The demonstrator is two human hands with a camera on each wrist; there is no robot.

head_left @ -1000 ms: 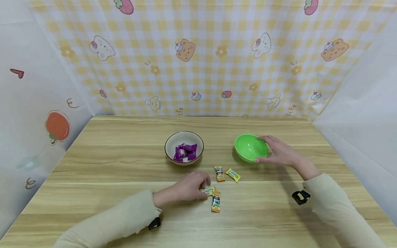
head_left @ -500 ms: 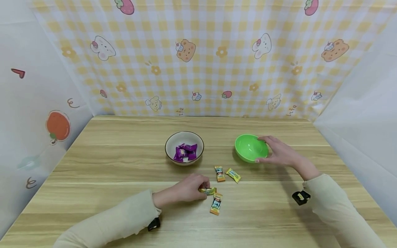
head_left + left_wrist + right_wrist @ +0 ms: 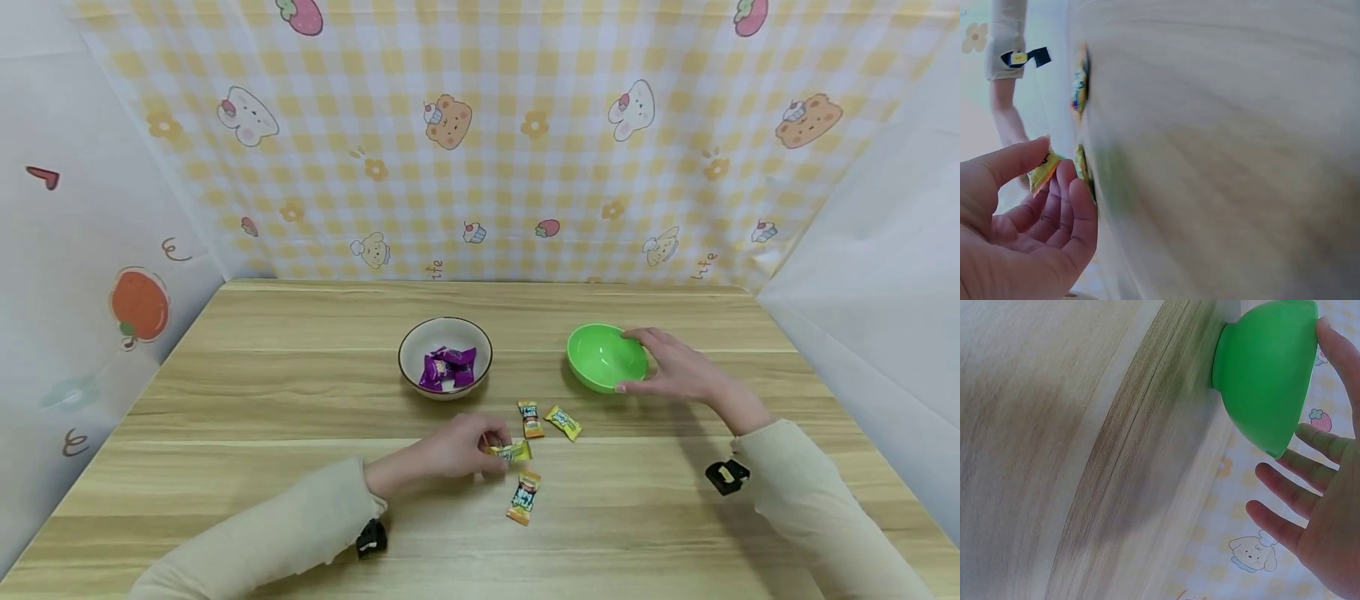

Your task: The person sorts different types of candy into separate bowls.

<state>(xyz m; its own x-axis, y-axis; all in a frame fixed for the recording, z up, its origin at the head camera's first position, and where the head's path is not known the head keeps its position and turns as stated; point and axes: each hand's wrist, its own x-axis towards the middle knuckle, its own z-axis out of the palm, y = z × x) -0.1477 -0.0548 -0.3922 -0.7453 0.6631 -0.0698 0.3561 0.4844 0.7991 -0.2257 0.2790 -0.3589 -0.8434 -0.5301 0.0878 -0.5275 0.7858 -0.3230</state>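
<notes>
My left hand [image 3: 453,450] is just above the table and pinches a yellow-wrapped candy [image 3: 513,452] between thumb and fingertips. In the left wrist view this candy [image 3: 1043,174] juts up from the grip, the other fingers bent loosely behind it. My right hand [image 3: 678,367] touches the right rim of a green bowl [image 3: 603,358], which stands upright. Seen from the right wrist, its fingers are spread and fairly straight, thumb and index finger at the rim of the bowl [image 3: 1266,381]. No candy shows inside it.
An orange-ended candy [image 3: 530,419] and a yellow candy [image 3: 562,422] lie in front of the green bowl. Another orange-ended candy [image 3: 523,497] lies nearer me. A white, dark-rimmed bowl [image 3: 408,358] at the back holds several purple-wrapped candies [image 3: 448,368]. A checked cloth [image 3: 495,167] hangs behind the table.
My left hand has picked the yellow candy up off the table and moved slightly away from me. The nearest orange-ended candy has shifted and turned a little. My right hand has stayed at the bowl.
</notes>
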